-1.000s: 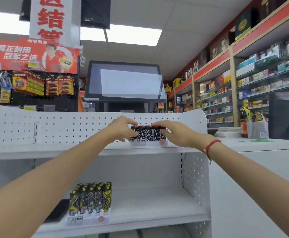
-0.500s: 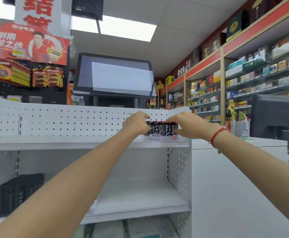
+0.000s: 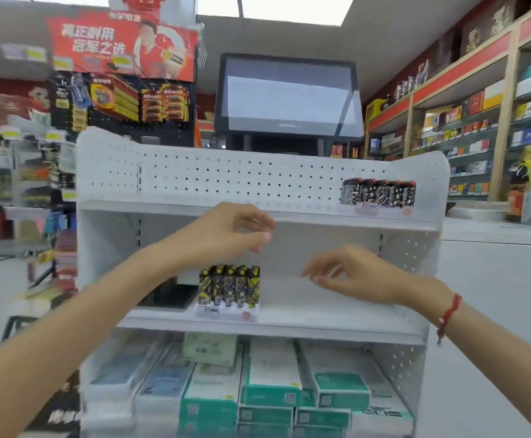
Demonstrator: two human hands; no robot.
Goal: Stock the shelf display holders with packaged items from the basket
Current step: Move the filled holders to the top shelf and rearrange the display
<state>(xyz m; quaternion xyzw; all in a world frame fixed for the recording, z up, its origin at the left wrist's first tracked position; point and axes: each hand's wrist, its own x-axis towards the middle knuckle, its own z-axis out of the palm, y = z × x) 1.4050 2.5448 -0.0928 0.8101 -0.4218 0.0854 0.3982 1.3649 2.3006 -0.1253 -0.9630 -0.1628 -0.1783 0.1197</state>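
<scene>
Head view: A white pegboard rack [image 3: 257, 172] in a shop is seen mid-restock. Two clear holders are already filled. One holder [image 3: 377, 193], packed with a row of black, white-patterned packs with red tops, is set at the right end of the top shelf [image 3: 175, 206], against the back panel. A second holder [image 3: 228, 287], loaded with black-and-yellow packs, is stood on the middle shelf [image 3: 321, 320], left of centre. Just left of it a flat dark object [image 3: 171, 294] is laid; what it is cannot be told through the blur.

Both hands are held in the air in front of the rack, and nothing is gripped by either. The left hand [image 3: 235, 230] is raised level with the top shelf's front edge, fingers loosely curled and slightly apart. The right hand [image 3: 349, 273] is held lower, before the middle shelf, fingers relaxed and spread. Neither is touching a holder.

The bottom tier is filled with teal-and-white boxes [image 3: 270, 387], stacked flat and close together. The basket is not seen in this view, so how many packs remain to be shelved cannot be judged. Much of the top and middle shelves is left bare, which suggests the job is only partly done.

Behind the rack, a till screen [image 3: 289, 99] and a battery display [image 3: 118, 99] are seen.
</scene>
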